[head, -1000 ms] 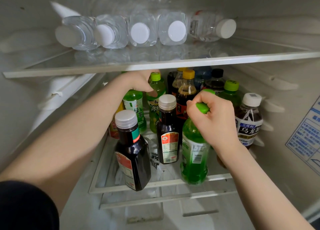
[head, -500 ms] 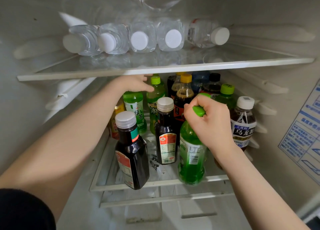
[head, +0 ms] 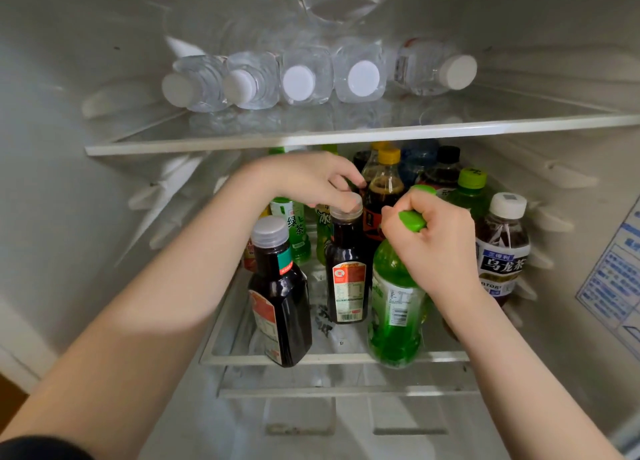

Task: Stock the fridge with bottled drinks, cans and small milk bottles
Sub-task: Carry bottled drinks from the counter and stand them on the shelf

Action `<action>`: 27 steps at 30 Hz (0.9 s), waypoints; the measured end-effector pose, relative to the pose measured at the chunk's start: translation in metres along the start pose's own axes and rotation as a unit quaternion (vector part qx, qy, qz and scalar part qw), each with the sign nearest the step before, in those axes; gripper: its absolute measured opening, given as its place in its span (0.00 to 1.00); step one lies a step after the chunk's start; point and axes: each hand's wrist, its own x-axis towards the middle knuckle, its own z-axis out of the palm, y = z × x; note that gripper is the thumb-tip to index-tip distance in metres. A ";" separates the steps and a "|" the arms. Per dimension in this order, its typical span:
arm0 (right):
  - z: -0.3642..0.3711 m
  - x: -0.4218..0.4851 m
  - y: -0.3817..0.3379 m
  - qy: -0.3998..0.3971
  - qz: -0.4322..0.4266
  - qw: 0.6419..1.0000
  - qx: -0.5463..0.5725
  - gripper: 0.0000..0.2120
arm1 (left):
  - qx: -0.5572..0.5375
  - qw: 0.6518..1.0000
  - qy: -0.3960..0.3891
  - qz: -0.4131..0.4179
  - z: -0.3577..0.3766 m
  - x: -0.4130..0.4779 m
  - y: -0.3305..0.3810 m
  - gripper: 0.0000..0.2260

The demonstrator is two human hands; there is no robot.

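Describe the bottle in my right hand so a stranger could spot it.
In the fridge, find the lower shelf. At its front edge, right of two dark bottles, is the green bottle: the only bright green one in front, its cap gripped by the right hand.

The left hand [head: 311, 179] drew back from the green tea bottle with the white-and-green label [head: 294, 231] at the rear of the lower glass shelf [head: 329, 358]. Its fingers [head: 349, 177] came down around the grey screw cap [head: 350, 206] of the dark brown, red-labelled bottle [head: 348, 279] standing mid-shelf.
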 end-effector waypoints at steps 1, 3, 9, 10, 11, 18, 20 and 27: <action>0.000 0.000 0.000 0.001 -0.001 1.000 -0.001 0.10 | 0.024 1.000 -0.007 0.010 0.004 0.000 0.003 0.19; -0.001 -0.001 0.001 0.003 -0.003 1.000 0.000 0.11 | 0.045 0.998 -0.018 0.030 0.010 0.002 0.005 0.19; -0.003 -0.003 0.001 0.010 -0.013 1.000 0.012 0.11 | 0.101 0.995 0.018 -0.004 0.006 0.003 -0.005 0.13; -0.003 -0.003 0.000 0.010 -0.012 1.000 0.013 0.11 | 0.114 0.993 0.027 -0.027 0.004 0.004 -0.007 0.14; -0.003 -0.003 0.000 0.010 -0.012 1.000 0.014 0.11 | 0.124 0.990 0.035 -0.051 0.002 0.006 -0.010 0.16; -0.003 -0.002 0.000 0.004 -0.010 1.000 0.010 0.11 | 0.186 0.969 0.089 -0.139 0.005 0.026 -0.021 0.25; -0.002 -0.002 0.000 0.004 -0.008 1.000 0.011 0.11 | 0.147 0.976 0.069 -0.143 0.004 0.028 -0.024 0.26; 0.001 0.000 0.000 0.001 0.008 1.000 0.005 0.11 | 0.066 0.996 0.040 -0.043 -0.005 0.019 -0.026 0.15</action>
